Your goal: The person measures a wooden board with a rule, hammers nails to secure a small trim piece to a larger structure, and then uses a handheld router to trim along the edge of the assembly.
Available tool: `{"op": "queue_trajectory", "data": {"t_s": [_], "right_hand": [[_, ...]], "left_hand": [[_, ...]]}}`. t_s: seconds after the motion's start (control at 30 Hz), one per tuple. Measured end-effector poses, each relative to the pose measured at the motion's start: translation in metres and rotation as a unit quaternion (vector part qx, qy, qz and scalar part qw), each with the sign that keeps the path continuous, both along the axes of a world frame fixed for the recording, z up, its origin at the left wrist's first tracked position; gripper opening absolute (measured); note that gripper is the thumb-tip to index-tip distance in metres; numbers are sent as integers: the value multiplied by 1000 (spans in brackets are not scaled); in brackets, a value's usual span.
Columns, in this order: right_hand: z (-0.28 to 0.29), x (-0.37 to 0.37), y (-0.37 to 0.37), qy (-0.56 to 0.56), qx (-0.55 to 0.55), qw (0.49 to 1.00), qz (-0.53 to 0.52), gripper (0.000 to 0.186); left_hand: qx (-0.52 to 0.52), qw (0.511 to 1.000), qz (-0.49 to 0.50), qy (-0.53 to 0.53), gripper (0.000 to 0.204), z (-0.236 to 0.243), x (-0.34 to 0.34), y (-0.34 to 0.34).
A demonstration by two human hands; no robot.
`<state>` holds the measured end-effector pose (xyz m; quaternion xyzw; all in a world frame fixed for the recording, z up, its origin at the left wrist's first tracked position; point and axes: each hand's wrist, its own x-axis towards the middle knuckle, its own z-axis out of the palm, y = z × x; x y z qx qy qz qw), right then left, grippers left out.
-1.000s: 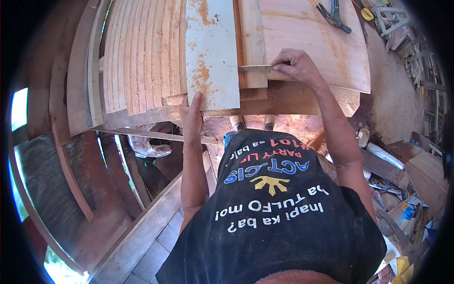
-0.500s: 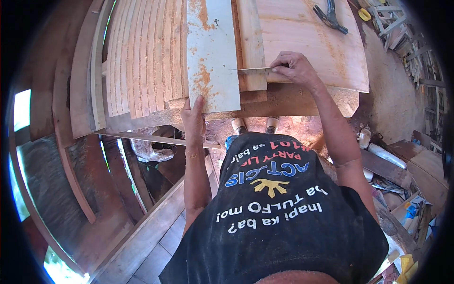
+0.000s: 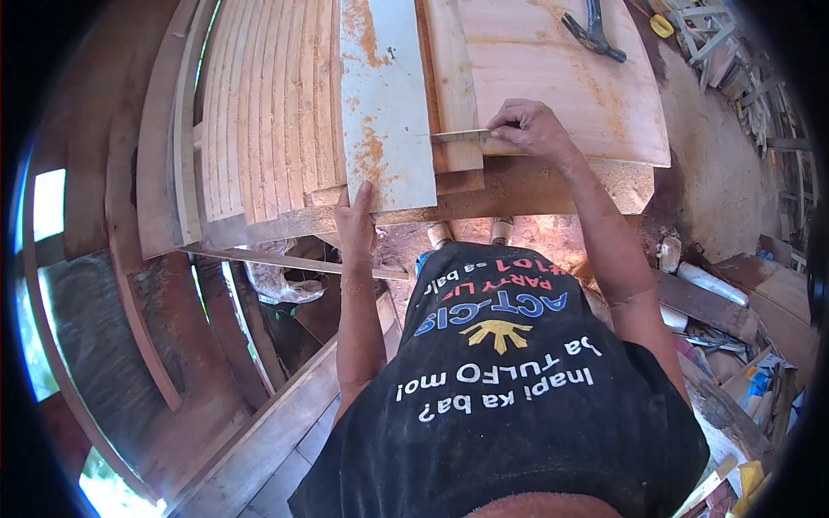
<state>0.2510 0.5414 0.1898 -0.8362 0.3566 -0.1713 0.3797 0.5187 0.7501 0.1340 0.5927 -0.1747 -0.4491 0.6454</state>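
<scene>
Your left hand pinches the near end of the white board, which lies over the table; your right hand's grip pinches a thin strip, its tip at the board's right edge.

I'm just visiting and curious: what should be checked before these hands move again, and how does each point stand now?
1. White board steadied: ok; the left hand grips its near end, thumb on top.
2. Thin strip in hand: ok; the right hand pinches its right end.
3. Strip touching the board: cannot tell; its left end is at the board's right edge, but contact is unclear.
4. Board's face clean: not ok; orange-brown dust lies on it.
5. Hammer out of the way: ok; it lies beyond the right hand, apart from it.
</scene>
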Motion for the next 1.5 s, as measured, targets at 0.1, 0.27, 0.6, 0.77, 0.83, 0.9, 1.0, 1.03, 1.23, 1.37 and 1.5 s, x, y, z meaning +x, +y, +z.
{"op": "queue_trajectory", "data": {"t_s": [0.1,0.27,0.6,0.77,0.83,0.9,1.0,1.03,1.23,1.37,1.5], "right_hand": [[0,0,-1,2,-1,1000,2,13],[2,0,1,4,-8,1000,7,12],[2,1,3,-2,-17,1000,10,11],[1,0,2,-12,-15,1000,10,10],[1,-1,0,-10,-10,1000,8,10],[2,-1,1,-2,-22,1000,8,12],[4,0,-2,-37,-48,998,20,10],[7,-1,-4,-39,-54,998,24,10],[3,-54,-93,-77,-188,974,-101,17],[25,-75,-171,11,-262,936,-234,22],[11,-97,-245,126,-334,920,-163,34]], "left_hand": [[-8,1000,8,-2,41,-5,0,-1],[-8,1000,12,0,40,-2,-1,0],[-3,1000,15,13,41,1,0,4],[-11,1000,12,25,39,4,-4,1],[-3,1000,13,24,39,6,-5,-1],[6,1000,16,22,38,3,-2,1],[2,1000,-8,29,37,-4,8,1],[23,1000,-21,-6,36,-2,10,2],[157,898,-46,-409,32,50,19,-9],[83,811,56,-577,30,64,14,-37],[126,771,29,-624,34,60,5,-89]]}}
